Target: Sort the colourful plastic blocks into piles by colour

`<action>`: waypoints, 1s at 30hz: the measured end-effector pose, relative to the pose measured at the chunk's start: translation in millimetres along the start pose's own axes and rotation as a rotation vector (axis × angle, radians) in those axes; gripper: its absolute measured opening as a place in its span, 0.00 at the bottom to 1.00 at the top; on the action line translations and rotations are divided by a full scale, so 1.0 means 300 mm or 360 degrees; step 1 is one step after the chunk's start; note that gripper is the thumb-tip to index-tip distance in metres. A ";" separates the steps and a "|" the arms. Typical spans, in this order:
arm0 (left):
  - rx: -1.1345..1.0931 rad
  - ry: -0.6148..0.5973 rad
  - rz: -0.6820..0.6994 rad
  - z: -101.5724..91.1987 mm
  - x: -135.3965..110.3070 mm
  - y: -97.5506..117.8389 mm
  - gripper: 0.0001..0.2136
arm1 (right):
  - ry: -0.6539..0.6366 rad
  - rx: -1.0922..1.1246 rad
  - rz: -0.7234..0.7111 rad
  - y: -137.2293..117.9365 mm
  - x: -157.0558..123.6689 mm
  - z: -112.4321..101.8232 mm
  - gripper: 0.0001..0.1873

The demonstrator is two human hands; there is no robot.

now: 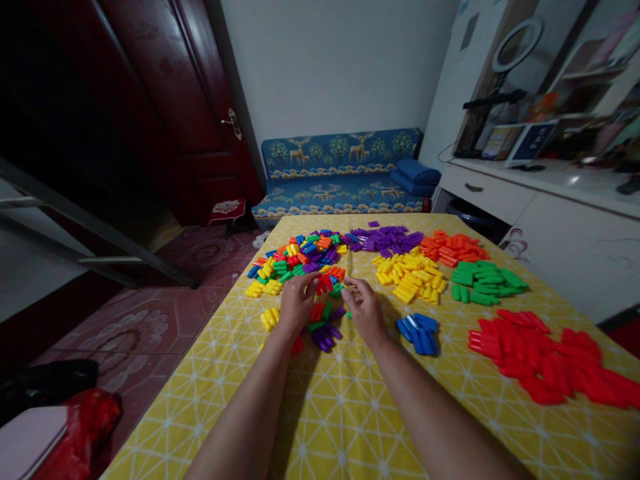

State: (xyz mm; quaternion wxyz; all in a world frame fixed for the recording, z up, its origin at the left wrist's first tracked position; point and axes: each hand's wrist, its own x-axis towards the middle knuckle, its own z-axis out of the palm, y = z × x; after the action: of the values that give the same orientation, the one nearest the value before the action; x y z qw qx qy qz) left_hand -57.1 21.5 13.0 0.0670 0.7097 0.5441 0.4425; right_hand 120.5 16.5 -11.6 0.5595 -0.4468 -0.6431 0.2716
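My left hand (297, 301) is over the middle of the table, with thumb and forefinger closed at a red plastic piece (324, 285). Facing it, my right hand (365, 310) is half curled, thumb and forefinger apart, near a green piece (336, 291). No piece shows clearly between its fingers. Beneath and between the hands lie purple pieces (324, 337) with a few red and green ones. Yellow pieces (270, 319) lie left of my left hand. Just beyond both hands spreads a mixed-colour heap (300, 257), partly hidden by my left fingers.
Sorted by colour are purple (387, 239), yellow (413, 277), orange (453, 248), green (487, 282), blue (419, 335) and red (545, 353) heaps. They lie on a yellow patterned tablecloth (340, 420). A blue sofa (340, 187) stands behind, a white cabinet (565, 233) at right.
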 end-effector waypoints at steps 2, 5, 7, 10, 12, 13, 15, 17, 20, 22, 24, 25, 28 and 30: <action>-0.0215 -0.0049 0.0013 0.003 -0.002 0.038 0.12 | -0.0034 0.0051 -0.0038 -0.018 -0.007 -0.003 0.18; -0.0386 -0.0112 0.0009 0.010 -0.013 0.078 0.10 | -0.0085 0.0085 -0.0072 -0.035 -0.016 -0.006 0.19; -0.0447 -0.0123 0.0010 0.017 -0.022 0.089 0.10 | -0.0094 0.0084 -0.0078 -0.036 -0.018 -0.008 0.19; -0.0483 -0.0161 0.0026 0.031 -0.035 0.086 0.12 | -0.0084 0.0034 -0.0156 -0.026 -0.016 -0.008 0.18; -0.0446 -0.0193 0.0033 0.040 -0.043 0.078 0.13 | -0.0068 -0.0017 -0.0203 -0.017 -0.015 -0.007 0.17; -0.0405 -0.0216 0.0033 0.044 -0.047 0.075 0.14 | -0.0055 -0.0039 -0.0212 -0.013 -0.014 -0.006 0.16; -0.0277 -0.0285 0.0019 0.049 -0.054 0.071 0.16 | -0.0007 -0.0079 -0.0195 -0.009 -0.016 -0.005 0.16; -0.0117 -0.0388 0.0014 0.051 -0.058 0.072 0.16 | 0.0093 -0.0103 -0.0141 -0.013 -0.018 -0.009 0.16; 0.0036 -0.0508 0.0066 0.050 -0.058 0.079 0.13 | 0.0253 -0.0106 -0.0014 -0.031 -0.009 -0.049 0.17; 0.0052 -0.0537 0.0100 0.049 -0.056 0.082 0.12 | 0.0349 -0.0133 0.0031 -0.042 0.010 -0.120 0.18; 0.0036 -0.0538 0.0108 0.050 -0.055 0.081 0.12 | 0.0462 -0.0250 0.0043 -0.041 0.035 -0.235 0.20; 0.0029 -0.0536 0.0109 0.050 -0.054 0.080 0.12 | 0.0524 -0.0347 0.0057 -0.034 0.046 -0.306 0.21; 0.0015 -0.0527 0.0115 0.051 -0.055 0.077 0.11 | 0.0608 -0.0768 0.0221 0.010 0.061 -0.544 0.19; 0.0005 -0.0525 0.0119 0.051 -0.055 0.077 0.11 | 0.0565 -0.1055 0.0482 0.046 0.050 -0.690 0.17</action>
State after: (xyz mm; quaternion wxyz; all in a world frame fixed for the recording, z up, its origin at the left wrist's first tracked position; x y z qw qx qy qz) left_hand -30.1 4.4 8.0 0.1377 0.7925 0.4997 0.3213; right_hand 323.9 4.8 30.7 0.4411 -0.7326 -0.5162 0.0474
